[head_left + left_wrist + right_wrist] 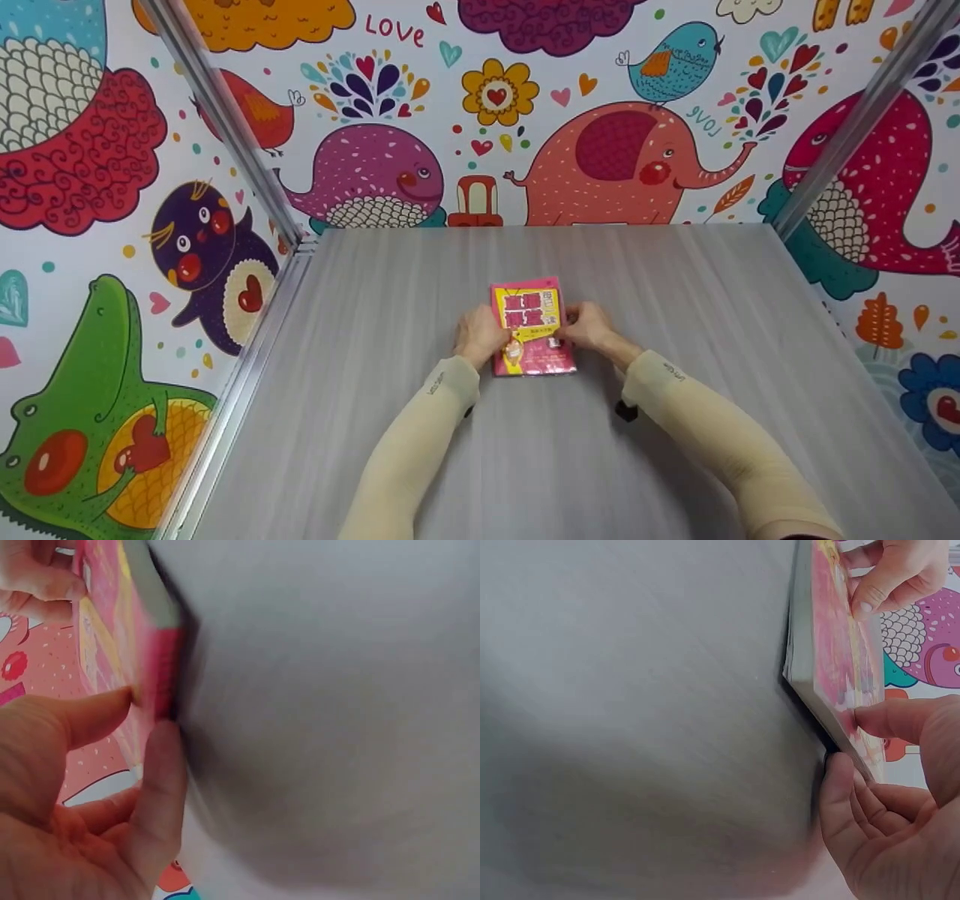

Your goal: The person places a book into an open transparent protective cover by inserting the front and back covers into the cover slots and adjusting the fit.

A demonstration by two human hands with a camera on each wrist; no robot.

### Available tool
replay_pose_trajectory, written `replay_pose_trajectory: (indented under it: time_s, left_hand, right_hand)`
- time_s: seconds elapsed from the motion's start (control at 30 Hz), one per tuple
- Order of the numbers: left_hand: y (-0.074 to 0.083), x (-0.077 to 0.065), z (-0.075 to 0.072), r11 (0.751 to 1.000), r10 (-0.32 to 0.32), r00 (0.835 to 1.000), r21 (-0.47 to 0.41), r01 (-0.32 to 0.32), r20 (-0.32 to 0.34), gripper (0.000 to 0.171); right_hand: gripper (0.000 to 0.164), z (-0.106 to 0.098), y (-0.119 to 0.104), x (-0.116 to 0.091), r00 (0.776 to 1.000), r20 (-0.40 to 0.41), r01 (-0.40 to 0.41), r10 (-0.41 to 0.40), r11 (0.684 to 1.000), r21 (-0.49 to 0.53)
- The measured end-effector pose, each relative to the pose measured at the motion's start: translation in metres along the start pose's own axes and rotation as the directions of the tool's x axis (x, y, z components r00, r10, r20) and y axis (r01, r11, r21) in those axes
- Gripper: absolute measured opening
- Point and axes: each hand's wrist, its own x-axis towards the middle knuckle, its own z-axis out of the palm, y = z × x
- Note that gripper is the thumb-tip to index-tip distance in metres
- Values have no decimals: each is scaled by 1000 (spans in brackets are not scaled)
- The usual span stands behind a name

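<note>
A thick pink book [536,361] with a yellow panel and large characters on its cover lies face up, low over the grey table. My left hand [480,335] grips its left edge. In the left wrist view, the thumb lies on the cover and a finger touches the pink spine [163,664]. On the opposite edge, my right hand [592,328] pinches the book, its thumb on the cover and its fingers at the lower edge. The pale page block [801,645] shows in the right wrist view. The underside of the book is hidden.
The grey wood-grain table [375,300] extends around the book. Behind it stands a wall [480,45] printed with cartoon animals. Metal posts [225,112] rise at the table's back corners. Cream sleeves [420,435] cover both forearms.
</note>
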Motion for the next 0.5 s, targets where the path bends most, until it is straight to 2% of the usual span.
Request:
replay_pose_trajectory:
  time_s: [0.17,0.33,0.43,0.5]
  left_hand:
    - [-1,-1,0,1000,-7,1000,6,7,4,25]
    - [2,-4,-3,999,7,1000,37,-8,15,25]
    - [4,-6,-8,997,32,999,65,-33,18,23]
    - [5,-6,-12,992,68,998,104,-66,-7,22]
  right_hand:
    - [56,-1,-1,1,1000,-15,13,-15,997,-82]
    - [56,-6,-4,-1,1000,-10,-5,4,996,-88]
    - [55,-14,-6,-4,1000,-29,-5,2,995,-98]
    - [54,-21,-9,-5,998,-51,13,-20,992,-125]
